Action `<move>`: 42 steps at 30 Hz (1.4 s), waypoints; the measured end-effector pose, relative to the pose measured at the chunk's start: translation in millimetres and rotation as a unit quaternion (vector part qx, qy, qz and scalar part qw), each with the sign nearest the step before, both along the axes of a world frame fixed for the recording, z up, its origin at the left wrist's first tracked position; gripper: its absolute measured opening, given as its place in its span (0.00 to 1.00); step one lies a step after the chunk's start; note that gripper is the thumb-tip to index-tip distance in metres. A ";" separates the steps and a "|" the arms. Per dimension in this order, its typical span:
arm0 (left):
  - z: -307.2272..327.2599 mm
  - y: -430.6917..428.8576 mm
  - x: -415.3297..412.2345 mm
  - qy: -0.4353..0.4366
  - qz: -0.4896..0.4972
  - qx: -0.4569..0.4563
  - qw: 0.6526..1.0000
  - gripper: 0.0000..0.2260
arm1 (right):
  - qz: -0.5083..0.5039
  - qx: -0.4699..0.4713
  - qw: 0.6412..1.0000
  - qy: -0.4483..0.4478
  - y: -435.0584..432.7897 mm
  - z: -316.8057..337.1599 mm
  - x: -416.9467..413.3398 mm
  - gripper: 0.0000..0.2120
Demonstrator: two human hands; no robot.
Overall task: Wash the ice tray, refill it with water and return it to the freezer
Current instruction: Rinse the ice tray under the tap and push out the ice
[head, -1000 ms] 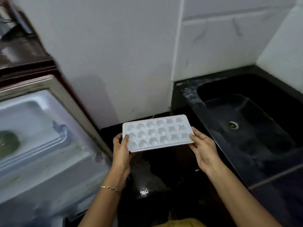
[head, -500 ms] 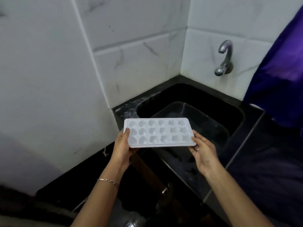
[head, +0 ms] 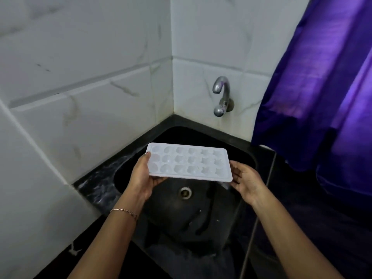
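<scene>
A white ice tray (head: 189, 162) with several shaped cells is held level over the black sink (head: 201, 218). My left hand (head: 143, 178) grips its left end, thumb on the top rim. My right hand (head: 246, 181) holds its right end from below and beside. The drain (head: 185, 192) lies under the tray's near edge. A chrome tap (head: 221, 97) is fixed to the tiled wall behind the sink, above and beyond the tray, with no water running from it. The freezer is out of view.
White marble-look tiles (head: 90, 97) form the corner behind the sink. A purple curtain (head: 322, 87) hangs at the right, reaching down to the dark counter (head: 312, 228). The sink's black rim (head: 96, 184) runs along the left wall.
The view has swung right from the open fridge to the sink. Both hands have carried the tray from beside the fridge to over the sink basin, above the drain.
</scene>
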State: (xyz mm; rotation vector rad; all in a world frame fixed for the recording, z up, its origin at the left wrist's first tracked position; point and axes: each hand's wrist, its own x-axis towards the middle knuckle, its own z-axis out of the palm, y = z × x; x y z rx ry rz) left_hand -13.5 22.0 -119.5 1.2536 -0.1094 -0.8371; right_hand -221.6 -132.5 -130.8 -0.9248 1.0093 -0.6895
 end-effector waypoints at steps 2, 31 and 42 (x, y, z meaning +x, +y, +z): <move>0.1 -25.6 13.8 -0.001 -0.021 0.005 1.000 0.11 | -0.014 -0.021 0.999 0.025 -31.9 8.4 14.2 0.13; -42.7 -219.1 88.9 0.037 -0.196 0.058 0.978 0.16 | 0.017 0.022 1.000 -0.016 -245.5 19.2 154.9 0.22; -40.9 -226.1 71.9 0.036 -0.213 0.048 0.975 0.16 | 0.011 -0.004 0.999 0.047 -248.5 23.0 155.5 0.20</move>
